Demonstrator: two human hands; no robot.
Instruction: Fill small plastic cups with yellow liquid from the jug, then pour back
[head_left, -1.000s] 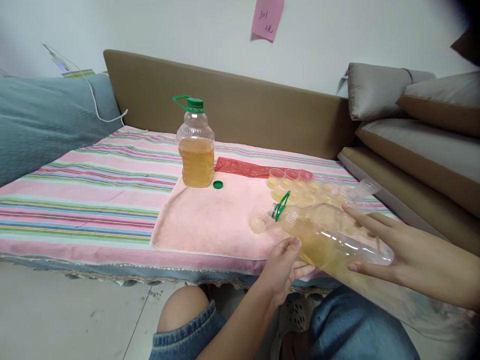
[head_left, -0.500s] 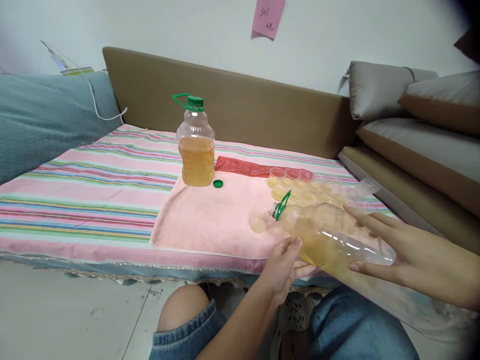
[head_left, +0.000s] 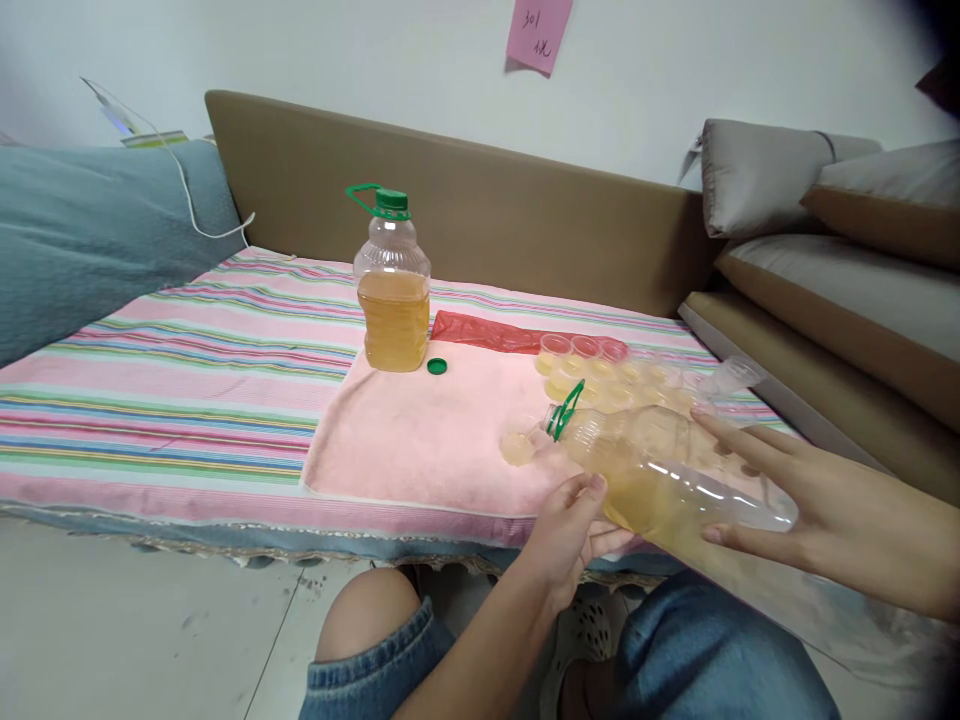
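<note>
**Bottle held tipped over a small cup**

Little has moved since the earlier frame: the bottle (head_left: 660, 470) stays tipped, its mouth just over a small cup (head_left: 516, 447) on the pink towel (head_left: 420, 430). The left hand (head_left: 566, 535) cradles it from below near the middle, fingers curled under. The right hand (head_left: 787, 490) clasps its base end, fingers spread along the far side and thumb beneath. More filled cups (head_left: 600, 375) stand behind; a second bottle (head_left: 392, 290) stands upright, well apart, a green cap (head_left: 436, 366) beside it
</note>
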